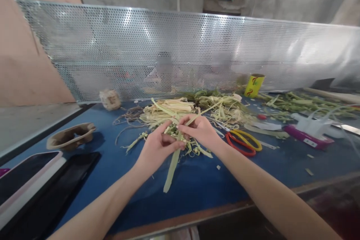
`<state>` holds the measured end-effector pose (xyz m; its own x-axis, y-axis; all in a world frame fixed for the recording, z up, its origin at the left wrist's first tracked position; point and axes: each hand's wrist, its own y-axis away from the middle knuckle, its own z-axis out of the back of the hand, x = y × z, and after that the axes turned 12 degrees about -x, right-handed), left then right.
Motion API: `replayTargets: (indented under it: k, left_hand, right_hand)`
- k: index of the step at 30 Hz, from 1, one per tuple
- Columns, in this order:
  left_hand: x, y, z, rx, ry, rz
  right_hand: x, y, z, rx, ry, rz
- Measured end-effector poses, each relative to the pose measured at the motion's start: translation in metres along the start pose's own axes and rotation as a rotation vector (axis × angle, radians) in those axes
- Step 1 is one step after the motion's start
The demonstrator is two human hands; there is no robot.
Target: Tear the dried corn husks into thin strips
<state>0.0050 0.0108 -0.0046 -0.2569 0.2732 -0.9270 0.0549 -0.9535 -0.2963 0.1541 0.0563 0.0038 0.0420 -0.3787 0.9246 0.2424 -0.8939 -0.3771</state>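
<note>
On the blue bench (209, 193), a dark-faced slab with a pale rim (26, 174) lay toward the near left corner, a black slab (74, 176) just beside it. Beyond these, near the left edge, sat a brown carton tray (63, 141). A whitish ball (110, 99) stood by the far edge, where a metal screen (118, 37) full of small holes rose. Next came a tangle of brown string (131, 115).

Midway along the bench, the left hand (153, 144) had its thumb and fingers closed on a pale green strip (172, 170), whose free end hung toward the near edge. Close by, the right hand (203, 132) pinched leafy material between thumb and fingertips; whether it was the same strip could not be told. Dry leaves (168, 107) were heaped behind both hands.

To the right lay scissors (243, 152) with red and yellow handles, then a yellow tube (254, 86) near the far edge, green stalks (303, 102), and a purple packet (308, 137) toward the right edge.
</note>
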Motion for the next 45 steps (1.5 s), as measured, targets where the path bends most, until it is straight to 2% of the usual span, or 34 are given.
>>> replayTargets:
  k: [4, 6, 12, 16, 20, 27, 31, 33, 36, 40, 42, 45]
  left_hand:
    - [-0.003, 0.003, 0.001, 0.006, 0.034, -0.027]
    - [-0.004, 0.004, 0.001, -0.001, 0.047, -0.021]
    - [-0.001, 0.005, -0.002, -0.058, -0.030, -0.080]
    - [0.000, 0.005, -0.002, -0.165, -0.133, -0.164]
    - [-0.007, 0.005, -0.001, -0.232, -0.097, -0.168]
    - [-0.011, 0.005, -0.002, -0.153, 0.013, -0.095]
    - [-0.013, 0.006, -0.003, -0.109, 0.027, -0.076]
    - [-0.013, 0.006, -0.002, -0.078, 0.081, -0.027]
    - [-0.010, 0.003, 0.000, -0.047, 0.244, 0.070]
    - [-0.007, -0.001, 0.003, -0.094, 0.346, 0.126]
    - [-0.008, -0.001, 0.003, -0.115, 0.327, 0.136]
    - [-0.008, -0.001, 0.003, -0.134, 0.290, 0.116]
  right_hand:
    - [0.001, 0.000, 0.001, 0.154, -0.157, -0.071]
    - [0.003, 0.002, 0.001, 0.189, -0.224, -0.076]
    - [0.008, 0.008, 0.004, 0.054, 0.143, 0.092]
    - [0.008, 0.008, 0.005, 0.002, 0.167, 0.125]
    - [0.011, 0.006, 0.007, -0.135, 0.352, 0.299]
    - [0.011, 0.007, 0.006, -0.192, 0.422, 0.353]
    - [0.012, 0.006, 0.008, -0.246, 0.378, 0.300]
    - [0.012, 0.004, 0.009, -0.182, 0.294, 0.232]
    - [0.010, 0.001, 0.012, 0.026, 0.227, 0.114]
    - [0.010, 0.002, 0.014, 0.264, 0.269, -0.001]
    - [0.013, 0.004, 0.015, 0.319, 0.292, 0.005]
    - [0.019, 0.007, 0.016, 0.300, 0.373, 0.060]
